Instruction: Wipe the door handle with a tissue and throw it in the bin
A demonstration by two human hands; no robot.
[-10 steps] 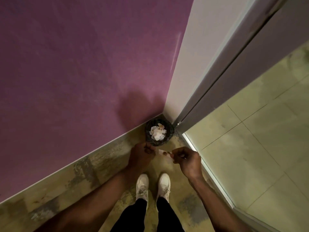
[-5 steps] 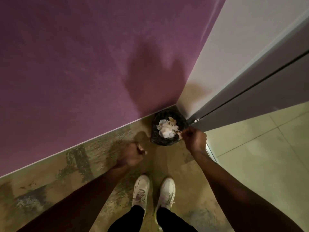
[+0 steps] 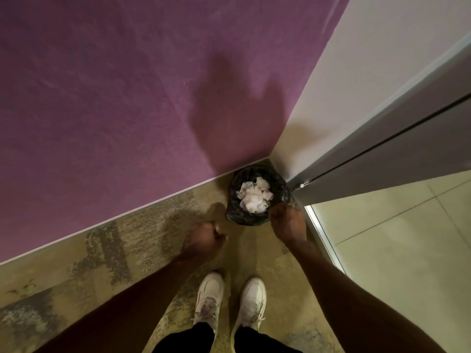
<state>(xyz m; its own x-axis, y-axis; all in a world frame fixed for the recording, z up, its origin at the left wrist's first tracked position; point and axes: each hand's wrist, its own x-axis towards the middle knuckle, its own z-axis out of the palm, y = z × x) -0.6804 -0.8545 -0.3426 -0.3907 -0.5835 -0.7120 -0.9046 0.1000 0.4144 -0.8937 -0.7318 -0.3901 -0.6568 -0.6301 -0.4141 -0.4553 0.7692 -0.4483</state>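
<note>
Neither grip can be read for certain: the right hand (image 3: 286, 221) hangs at the bin's (image 3: 235, 200) 5 o'clock edge with its back to the camera and its fingers pointing down out of sight, so I cannot tell whether they are spread or pinched, or whether a tissue is under them. At the bin's 7 o'clock, a little apart from it, the left hand (image 3: 202, 240) is curled into a loose fist with the thumb tip showing; its palm faces away and nothing can be seen in it. Standing in the corner where the purple wall (image 3: 114, 98) meets the white wall (image 3: 369, 72), the bin is lined with a black bag and filled with crumpled white tissues (image 3: 254, 197); which of them is the one from the task cannot be told, as they merge into one pale heap. A door (image 3: 407, 164) runs off from the bin toward 2 o'clock and is cut by the frame's right edge; only its lower part shows and no handle is in view. A soft, blurred shadow (image 3: 229, 110) lies on the purple wall at the bin's 12 o'clock. Both forearms enter from the bottom corners, cut off by the frame. Two white shoes (image 3: 229, 301) stand at 6 o'clock on the mottled floor (image 3: 102, 263), with black trouser legs cropped at the bottom edge.
</note>
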